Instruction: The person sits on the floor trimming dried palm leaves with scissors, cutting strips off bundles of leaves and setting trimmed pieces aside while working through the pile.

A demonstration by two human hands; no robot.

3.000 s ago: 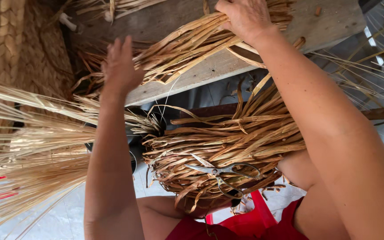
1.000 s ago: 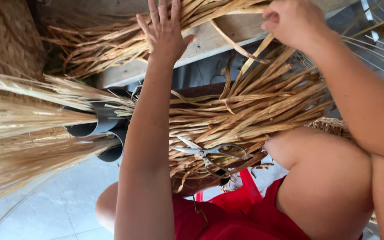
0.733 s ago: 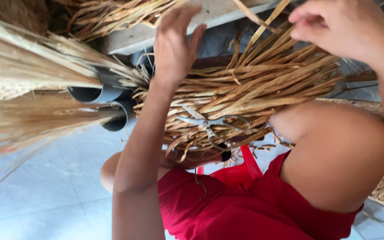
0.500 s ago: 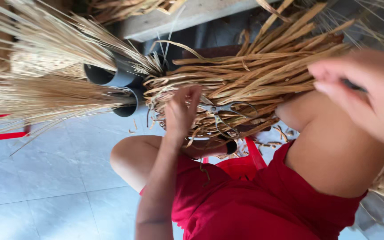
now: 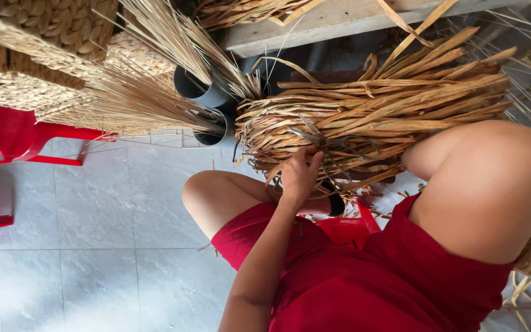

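**Left hand on scissors atop the leaf bundle**

My left hand [image 5: 300, 175] is curled shut, fingers bent around the near end of the scissors [image 5: 333, 142]; I can't tell if they are through the handle loops or just pinching them. The right hand is out of view.

The scissors lie just beyond the knuckles, flat on the bundle [image 5: 376, 117], long axis running sideways, away from the hand toward my right. The left hand is the only one near them.

The bundle of dried flat leaves runs the same way, long axis sideways, its frayed ends right above the hand and the far end well off to the right. It rests across my lap, touching the right knee [image 5: 487, 178]. The left knee [image 5: 216, 197] sits just beside the wrist on the left.

Past the bundle's frayed ends stand two dark pipes [image 5: 207, 95] stuffed with thin straw [image 5: 136, 104], close to the hand's upper left. A wooden plank [image 5: 339, 21] crosses beyond the bundle.

Open room: bare floor tiles [image 5: 93, 233] to the hand's left. A red chair [image 5: 19, 132] stands well apart, and woven baskets [image 5: 44, 24] lie past it.
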